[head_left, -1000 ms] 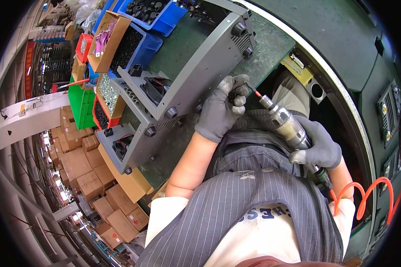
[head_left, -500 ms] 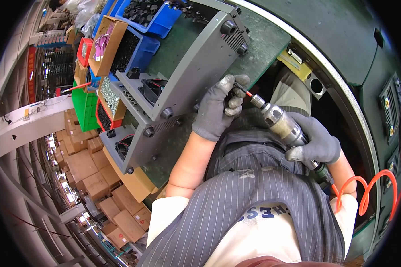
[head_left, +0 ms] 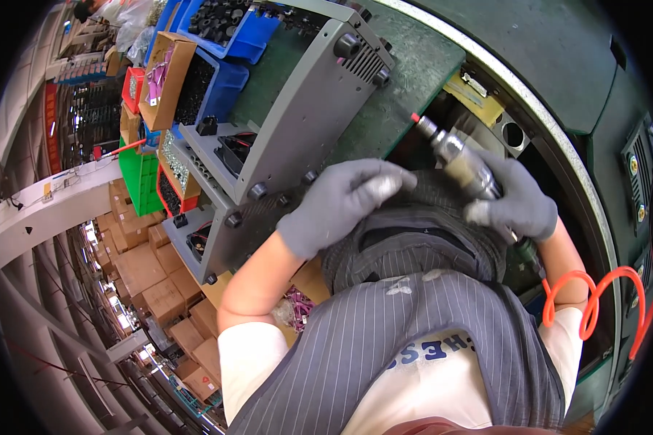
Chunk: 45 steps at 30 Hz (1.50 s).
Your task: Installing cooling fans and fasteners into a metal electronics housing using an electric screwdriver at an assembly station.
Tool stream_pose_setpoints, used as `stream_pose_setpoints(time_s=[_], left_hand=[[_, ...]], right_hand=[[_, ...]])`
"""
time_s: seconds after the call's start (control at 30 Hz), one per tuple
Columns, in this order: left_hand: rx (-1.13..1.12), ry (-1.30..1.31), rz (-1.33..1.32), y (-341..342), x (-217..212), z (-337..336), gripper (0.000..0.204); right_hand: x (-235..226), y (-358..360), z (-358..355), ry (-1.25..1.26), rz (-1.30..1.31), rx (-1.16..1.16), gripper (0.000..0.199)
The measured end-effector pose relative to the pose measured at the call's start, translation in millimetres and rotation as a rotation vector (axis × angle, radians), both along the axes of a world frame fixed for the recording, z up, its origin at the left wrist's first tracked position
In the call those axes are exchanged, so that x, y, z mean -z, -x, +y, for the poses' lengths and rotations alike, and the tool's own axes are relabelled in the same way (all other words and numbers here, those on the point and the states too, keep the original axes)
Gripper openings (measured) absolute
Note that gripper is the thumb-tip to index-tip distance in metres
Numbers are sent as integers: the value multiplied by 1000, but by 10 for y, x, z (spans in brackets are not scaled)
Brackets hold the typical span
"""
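Note:
My right hand (head_left: 511, 197), in a grey glove, is wrapped round a pneumatic screwdriver (head_left: 463, 163) with a metal body. Its red-ended tip (head_left: 416, 117) points up and left, over the green bench edge. My gloved left hand (head_left: 345, 203) is over my lap, apart from the screwdriver. Its thumb lies against curled fingers; the fingertips are smeared, and anything between them is hidden. Left of it, a grey metal housing (head_left: 297, 109) with black round feet stands on the bench, with a black fan (head_left: 233, 151) inside. A second, similar housing (head_left: 214, 235) sits nearer me.
Blue bins (head_left: 228, 87) of black parts, a cardboard box (head_left: 168, 83) with purple pieces and a green crate (head_left: 139, 177) line the bench's left. An orange coiled hose (head_left: 595, 293) hangs at right. Stacked cartons (head_left: 141, 268) lie beyond. A yellow piece (head_left: 479, 94) sits under the bench edge.
My left hand has moved away from the screwdriver's tip, down and left toward me. The screwdriver has tilted more upright, its red end now exposed. The view has shifted slightly.

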<state>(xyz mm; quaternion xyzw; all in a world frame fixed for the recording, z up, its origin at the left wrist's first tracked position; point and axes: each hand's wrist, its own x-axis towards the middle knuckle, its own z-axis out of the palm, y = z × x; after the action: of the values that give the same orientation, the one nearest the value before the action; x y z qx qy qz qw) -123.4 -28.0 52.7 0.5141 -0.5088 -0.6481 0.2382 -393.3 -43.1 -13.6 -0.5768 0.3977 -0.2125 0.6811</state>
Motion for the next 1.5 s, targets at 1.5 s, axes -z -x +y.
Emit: stream_pose_setpoints(time_s=[1.5], left_hand=[[118,1003,-1241,-313,-596,-744,38]], right_hand=[[349,-58,54,117,76,-3,72]])
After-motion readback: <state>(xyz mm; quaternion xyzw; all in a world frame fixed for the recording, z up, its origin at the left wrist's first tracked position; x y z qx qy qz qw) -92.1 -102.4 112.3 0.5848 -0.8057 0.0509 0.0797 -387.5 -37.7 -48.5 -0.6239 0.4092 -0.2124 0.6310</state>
